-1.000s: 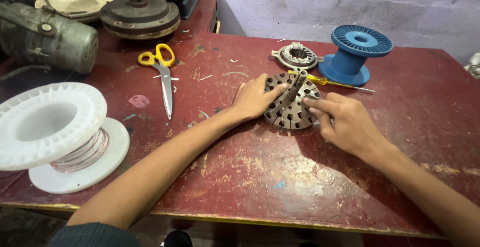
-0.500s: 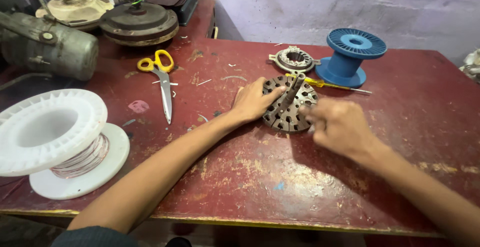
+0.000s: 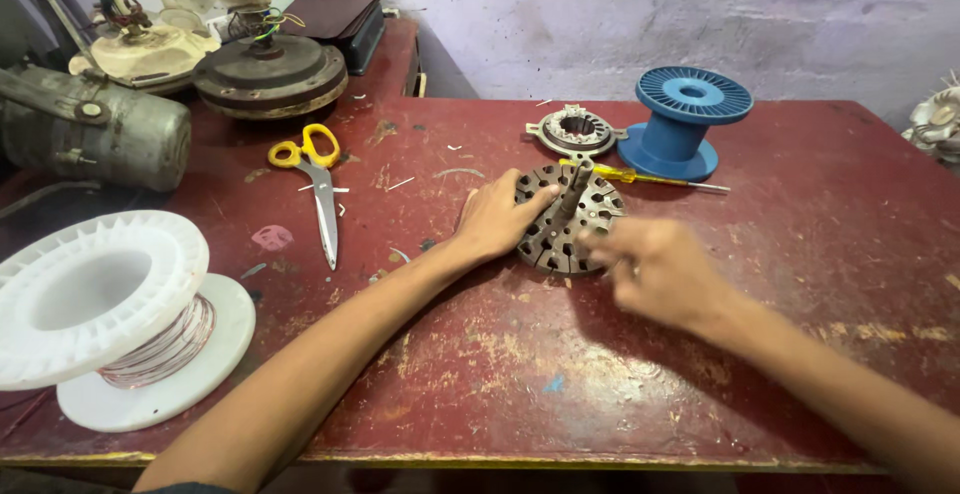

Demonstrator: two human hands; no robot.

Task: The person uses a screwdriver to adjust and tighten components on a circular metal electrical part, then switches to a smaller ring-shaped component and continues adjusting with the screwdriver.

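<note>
A round, slotted metal stator core [image 3: 566, 222] with a short shaft standing up from its middle lies flat on the worn red table [image 3: 480, 384], just in front of the blue plastic spool [image 3: 686, 119] and the yellow-handled screwdriver [image 3: 640, 176]; the left hand [image 3: 497, 219] rests against its left edge, thumb laid over the rim and fingers curled at the side, pressing rather than lifting; the right hand [image 3: 655, 269] hovers at the near right edge, blurred, and whether its fingers are closed on anything cannot be told — it may be touching the rim or just clear of it. Judged by its look, the core is stacked steel plate, so likely heavy for its size, quite rigid, and not fragile; the slots and teeth round the edge look sharp enough to catch skin, and the bare metal may be a little slick. The sensible hold seems to be the outer rim with spread fingers, or the centre shaft as a handle — steadying from one side while the other hand works. A smaller wound stator [image 3: 577, 131] sits behind it; yellow scissors [image 3: 314, 176] lie well to the left, and a white spool of copper wire [image 3: 115, 319] stands at the near left corner.
</note>
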